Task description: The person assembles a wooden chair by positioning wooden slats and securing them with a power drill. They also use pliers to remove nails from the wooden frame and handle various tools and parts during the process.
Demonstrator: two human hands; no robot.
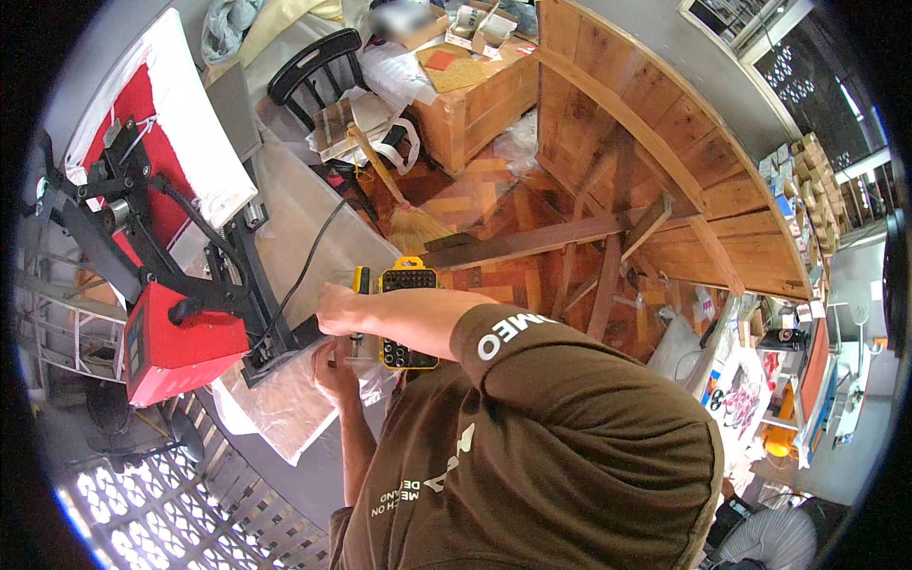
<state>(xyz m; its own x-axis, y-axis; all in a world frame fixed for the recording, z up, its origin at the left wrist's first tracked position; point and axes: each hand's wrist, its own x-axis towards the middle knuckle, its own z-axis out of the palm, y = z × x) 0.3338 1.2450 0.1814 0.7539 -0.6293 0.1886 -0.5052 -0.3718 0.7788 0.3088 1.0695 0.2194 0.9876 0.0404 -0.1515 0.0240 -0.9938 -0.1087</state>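
Observation:
My right hand [338, 310] is closed, knuckles up, at the near corner of a heat press [185, 347] with a red control box and black frame. What sits inside its fingers is hidden. Just below it, my left hand [336, 378] has curled fingers by the press's base; I cannot make out what they grip. A yellow and black screwdriver handle [361, 277] shows beside the right hand. Under my right forearm lies a yellow and black bit and socket case [408, 277], partly covered by the arm.
The press stands on a table covered in clear plastic [318, 214], with a black cable [309, 261] across it. Beyond are a straw broom [413, 223], a black chair [318, 71] and a wooden crate [484, 109]. A large wooden tabletop [665, 142] stands tipped on the right.

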